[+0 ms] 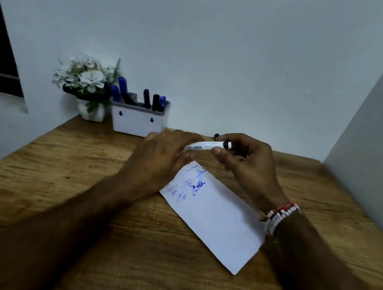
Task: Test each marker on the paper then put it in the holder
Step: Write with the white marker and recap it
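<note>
Now, the marker [206, 145]: you hold a white one with a black end between both hands, just above the far corner of the paper and lying nearly level.
Your left hand [165, 155]: back turned up, fingers curled round the marker's left end, which they hide.
Your right hand [246, 161]: thumb and fingers bent in and pinching the marker by its black end.
Your right wrist: a beaded bracelet [280, 215] in white, red and black.
Paper [212, 224]: a white sheet lying at an angle on the table [78, 176], with blue scribbles at its far end, near your hands.
Holder [137, 122]: a white box at the back of the table against the wall, well apart from your hands, with blue and black markers [147, 99] standing in it.
Flowers [88, 75]: a white pot of them just left of the holder, touching it or nearly so.
Behind your right hand: a small dark thing [216, 136] on the table, too small to make out.
</note>
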